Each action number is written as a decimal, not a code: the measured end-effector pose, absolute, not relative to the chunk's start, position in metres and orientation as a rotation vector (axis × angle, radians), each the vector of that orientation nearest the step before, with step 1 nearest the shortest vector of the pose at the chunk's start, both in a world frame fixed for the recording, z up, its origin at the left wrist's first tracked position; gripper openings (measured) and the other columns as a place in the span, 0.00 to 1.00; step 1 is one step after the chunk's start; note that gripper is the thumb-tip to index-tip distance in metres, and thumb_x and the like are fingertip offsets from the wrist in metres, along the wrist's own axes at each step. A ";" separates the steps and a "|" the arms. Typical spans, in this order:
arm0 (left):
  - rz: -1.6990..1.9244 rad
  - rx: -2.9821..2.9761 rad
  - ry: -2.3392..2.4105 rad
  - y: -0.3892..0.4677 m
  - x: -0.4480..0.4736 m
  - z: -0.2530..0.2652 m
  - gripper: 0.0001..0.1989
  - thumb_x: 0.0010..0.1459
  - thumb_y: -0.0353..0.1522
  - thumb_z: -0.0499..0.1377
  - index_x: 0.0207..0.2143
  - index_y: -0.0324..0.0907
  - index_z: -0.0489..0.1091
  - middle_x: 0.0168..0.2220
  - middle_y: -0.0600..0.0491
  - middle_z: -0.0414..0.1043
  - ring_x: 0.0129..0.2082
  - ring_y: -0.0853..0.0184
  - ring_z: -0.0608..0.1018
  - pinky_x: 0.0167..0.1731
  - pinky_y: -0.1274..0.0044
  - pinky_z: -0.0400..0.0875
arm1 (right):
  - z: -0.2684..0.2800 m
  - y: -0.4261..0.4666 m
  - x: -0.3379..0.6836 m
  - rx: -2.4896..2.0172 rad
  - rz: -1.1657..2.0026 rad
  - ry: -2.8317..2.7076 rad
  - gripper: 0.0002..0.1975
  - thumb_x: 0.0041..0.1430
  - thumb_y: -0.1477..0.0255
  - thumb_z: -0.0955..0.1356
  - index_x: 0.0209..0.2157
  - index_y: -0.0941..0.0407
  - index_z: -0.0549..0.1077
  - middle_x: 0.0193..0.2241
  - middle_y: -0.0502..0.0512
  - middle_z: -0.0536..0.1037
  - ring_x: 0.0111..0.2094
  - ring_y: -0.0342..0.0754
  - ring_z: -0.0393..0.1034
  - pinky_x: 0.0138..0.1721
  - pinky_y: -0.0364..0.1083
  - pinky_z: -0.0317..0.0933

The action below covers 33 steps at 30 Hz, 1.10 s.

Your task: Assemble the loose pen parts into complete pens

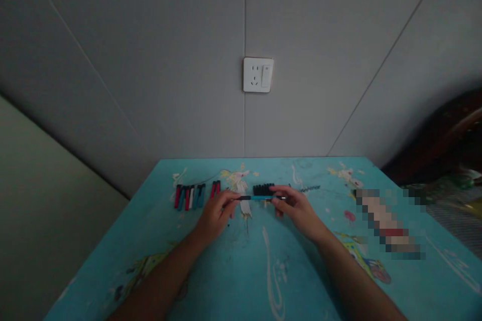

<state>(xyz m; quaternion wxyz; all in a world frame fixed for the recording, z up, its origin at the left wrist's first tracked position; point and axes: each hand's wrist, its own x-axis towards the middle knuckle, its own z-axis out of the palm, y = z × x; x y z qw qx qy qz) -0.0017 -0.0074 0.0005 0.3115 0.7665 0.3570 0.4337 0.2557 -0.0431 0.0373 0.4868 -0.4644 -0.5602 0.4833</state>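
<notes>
A slim pen [259,197] with a blue barrel and a dark section at its left end lies level between my two hands above the table. My left hand [217,212] pinches the dark end, fingers closed. On the other end, my right hand [297,209] is closed with thumb and fingertips, where a thin tip shows. Just behind the pen sits a row of short black pieces [262,189], partly covered by it. A bundle of thin white sticks [245,207] lies under the pen, near my left fingers.
Several red, blue and white pen barrels [190,197] with dark ends lie in a row at left. Small dark bits [311,188] lie right of the black pieces. The blue patterned table [241,281] meets a grey wall with a white socket [258,75]. A pixelated patch covers the right side.
</notes>
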 end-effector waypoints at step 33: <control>1.070 2.243 0.925 -0.026 0.018 0.002 0.09 0.62 0.33 0.58 0.43 0.41 0.72 0.31 0.53 0.76 0.26 0.72 0.75 0.28 0.81 0.69 | 0.046 -0.054 0.228 -0.564 1.560 -0.739 0.24 0.63 0.49 0.60 0.41 0.53 0.74 0.33 0.56 0.77 0.41 0.51 0.71 0.43 0.52 0.64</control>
